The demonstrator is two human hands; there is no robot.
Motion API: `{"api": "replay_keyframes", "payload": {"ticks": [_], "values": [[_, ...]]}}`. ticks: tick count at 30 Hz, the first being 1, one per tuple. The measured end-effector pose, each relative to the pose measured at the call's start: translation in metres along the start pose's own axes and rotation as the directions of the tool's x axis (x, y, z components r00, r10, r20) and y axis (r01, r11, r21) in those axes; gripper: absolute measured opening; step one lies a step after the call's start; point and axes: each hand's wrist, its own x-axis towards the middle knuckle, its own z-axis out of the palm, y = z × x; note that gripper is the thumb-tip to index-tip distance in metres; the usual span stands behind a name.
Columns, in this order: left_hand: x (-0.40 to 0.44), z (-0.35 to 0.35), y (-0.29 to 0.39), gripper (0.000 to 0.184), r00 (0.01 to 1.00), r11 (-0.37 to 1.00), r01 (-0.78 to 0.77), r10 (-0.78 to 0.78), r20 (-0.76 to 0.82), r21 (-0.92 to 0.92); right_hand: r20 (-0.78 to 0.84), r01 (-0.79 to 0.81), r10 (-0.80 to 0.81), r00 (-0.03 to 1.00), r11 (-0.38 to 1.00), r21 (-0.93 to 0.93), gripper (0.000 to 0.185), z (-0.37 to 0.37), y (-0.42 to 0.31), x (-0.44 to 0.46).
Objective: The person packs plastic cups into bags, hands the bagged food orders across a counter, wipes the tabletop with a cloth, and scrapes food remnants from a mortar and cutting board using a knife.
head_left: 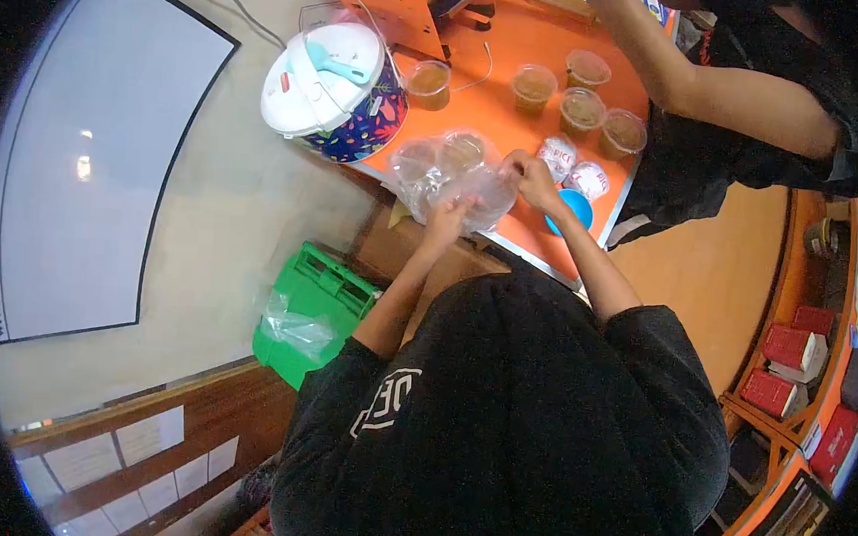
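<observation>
A clear plastic bag (pixel 483 195) lies at the table's near edge, with round clear-lidded cups (pixel 461 151) inside it. My left hand (pixel 448 219) grips the bag's near side, fingers closed on the film. My right hand (pixel 533 181) is closed at the bag's right side, its fingertips pinching what looks like the bag's edge. Just right of that hand sit white printed wrapped packets (pixel 557 156). Beneath my right wrist is a blue bowl (pixel 578 210), partly covered by the forearm.
Several lidded cups of brownish liquid (pixel 582 111) stand farther back on the orange table (pixel 494 53), and another cup (pixel 429 86) stands beside a white-lidded patterned bucket (pixel 359 119). A green bin (pixel 315 306) is below left. Another person's arm (pixel 729 99) reaches across the far right.
</observation>
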Motion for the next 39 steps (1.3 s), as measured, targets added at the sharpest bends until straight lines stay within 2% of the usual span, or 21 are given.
{"api": "replay_keyframes", "payload": {"ticks": [2,3,5,8,12,14,18,20,21,23,24,25,27,28,29,30,32,33,34,35,39], "values": [[0.0,-0.003,-0.009,0.028,0.996,0.999,-0.026,0.028,0.087,-0.026,-0.389,-0.076,-0.008,0.921,0.977,-0.2,0.015,-0.006,-0.012,-0.001],[-0.002,-0.002,-0.003,0.028,0.996,0.999,-0.029,0.031,0.086,-0.028,-0.389,-0.074,-0.011,0.921,0.976,-0.203,0.015,-0.007,-0.011,0.002],[-0.013,0.001,0.012,0.021,0.991,0.979,-0.131,0.13,0.014,0.157,-0.581,-0.209,-0.013,0.814,0.926,-0.314,0.016,-0.009,-0.002,0.01],[-0.024,-0.017,0.02,0.02,0.993,1.0,0.01,-0.01,0.114,0.002,-0.642,-0.292,0.047,0.765,0.914,-0.281,0.019,-0.015,0.011,0.026],[-0.027,-0.01,0.041,0.016,0.972,0.995,0.095,-0.097,0.215,0.021,-0.598,-0.271,0.084,0.797,0.935,-0.23,0.021,-0.018,0.007,0.032],[-0.026,-0.011,0.048,0.022,0.887,0.911,0.203,-0.326,0.326,0.358,-0.624,-0.271,0.052,0.78,0.926,-0.262,0.021,-0.025,-0.004,0.03],[-0.019,-0.03,0.039,0.032,0.834,0.89,0.045,-0.284,0.473,0.454,-0.564,-0.253,0.144,0.813,0.96,-0.12,0.02,-0.028,-0.015,0.034],[-0.023,-0.021,0.055,0.039,0.885,0.984,-0.021,-0.065,0.461,0.179,-0.587,-0.019,-0.486,0.648,0.76,-0.65,0.018,-0.034,-0.052,0.032],[-0.02,-0.013,0.062,0.039,0.886,0.984,-0.018,-0.066,0.46,0.176,-0.584,-0.018,-0.485,0.651,0.759,-0.651,0.018,-0.029,-0.071,0.029],[-0.016,0.003,0.072,0.037,0.753,0.899,-0.355,0.112,0.648,0.256,-0.206,0.113,-0.177,0.962,0.95,-0.29,0.025,-0.004,-0.107,0.02],[-0.015,0.002,0.069,0.037,0.751,0.899,-0.357,0.113,0.651,0.255,0.083,-0.042,0.092,0.992,0.88,-0.472,0.03,0.009,-0.113,0.023],[-0.013,0.002,0.065,0.038,0.708,0.894,-0.35,0.057,0.704,0.28,0.295,-0.114,0.4,0.868,0.738,-0.665,0.036,0.015,-0.116,0.025],[-0.006,-0.004,0.059,0.039,0.657,0.882,-0.359,0.007,0.754,0.305,0.184,-0.107,0.367,0.912,0.647,-0.755,0.039,0.027,-0.104,0.014],[-0.004,-0.011,0.057,0.035,0.753,0.843,-0.166,-0.227,0.618,0.512,0.086,-0.11,0.32,0.943,0.546,-0.83,0.043,0.036,-0.092,0.009],[-0.003,-0.015,0.055,0.031,0.789,0.74,0.052,-0.442,0.426,0.671,-0.039,-0.067,0.066,0.997,0.509,-0.858,0.048,0.046,-0.07,0.003],[-0.005,-0.015,0.053,0.031,0.788,0.742,0.055,-0.443,0.426,0.669,-0.036,-0.066,0.069,0.997,0.509,-0.858,0.048,0.044,-0.068,0.003],[-0.008,-0.012,0.047,0.025,0.929,0.618,-0.09,-0.23,0.289,0.781,0.077,-0.102,0.275,0.958,0.58,-0.808,0.057,0.038,-0.062,0.01],[-0.009,-0.013,0.039,0.025,0.929,0.621,-0.088,-0.231,0.289,0.779,0.079,-0.101,0.278,0.957,0.579,-0.809,0.057,0.035,-0.067,0.011],[-0.01,-0.013,0.032,0.028,0.972,0.492,-0.216,0.024,0.235,0.843,0.073,-0.103,0.317,0.946,0.506,-0.856,0.059,0.032,-0.073,0.011],[-0.011,-0.016,0.024,0.033,0.936,0.324,-0.299,0.282,0.21,0.897,0.063,-0.105,0.357,0.932,0.431,-0.896,0.06,0.032,-0.077,0.011],[-0.012,-0.023,0.025,0.048,0.924,0.25,-0.295,0.321,0.208,0.922,-0.087,-0.233,0.322,0.943,0.45,-0.862,0.055,0.029,-0.055,0.014]]}}
